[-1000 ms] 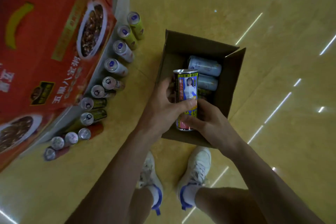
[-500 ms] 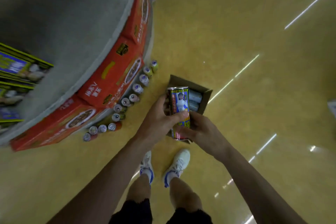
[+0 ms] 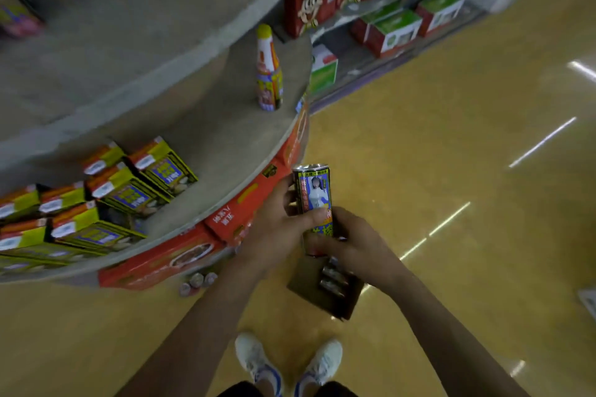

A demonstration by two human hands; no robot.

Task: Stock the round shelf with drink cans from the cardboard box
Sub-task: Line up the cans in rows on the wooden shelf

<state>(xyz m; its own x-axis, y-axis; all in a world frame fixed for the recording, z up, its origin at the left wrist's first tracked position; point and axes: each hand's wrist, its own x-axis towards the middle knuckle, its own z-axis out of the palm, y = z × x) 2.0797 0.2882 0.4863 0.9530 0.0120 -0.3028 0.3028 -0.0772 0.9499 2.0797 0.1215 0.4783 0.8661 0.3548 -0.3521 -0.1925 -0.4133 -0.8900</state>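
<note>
Grey round shelf (image 3: 225,145) bearing yellow cartons (image 3: 129,193) and one upright bottle (image 3: 269,74), tan floor (image 3: 451,171) bearing cardboard box (image 3: 322,298), few cans (image 3: 196,282)

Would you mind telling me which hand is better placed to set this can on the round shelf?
Probably the left. The left hand grips the can around its middle and is beside the round shelf; the right hand holds only the can's lower end, on the far side.
</note>
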